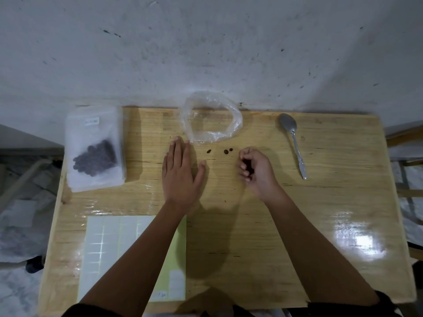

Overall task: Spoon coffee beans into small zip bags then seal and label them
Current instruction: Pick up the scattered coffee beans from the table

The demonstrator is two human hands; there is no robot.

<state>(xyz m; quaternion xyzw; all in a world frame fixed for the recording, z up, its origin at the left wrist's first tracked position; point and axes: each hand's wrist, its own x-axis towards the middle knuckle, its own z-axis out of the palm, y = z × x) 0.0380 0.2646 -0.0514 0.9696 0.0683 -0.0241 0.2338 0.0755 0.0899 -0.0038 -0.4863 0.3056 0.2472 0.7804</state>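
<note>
Between hands [182,170] [255,167]: beans [225,151] (loose).

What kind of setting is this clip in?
Probably a makeshift home or small-workshop packing spot: a small wooden table against a scuffed white wall, with a label sheet, a spoon and bagged beans.

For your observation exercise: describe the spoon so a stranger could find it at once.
Start at the wooden table and go to its far right corner. The spoon lies there alone, bowl toward the wall, right of the clear plastic bag. It is the only metal thing there.
</note>
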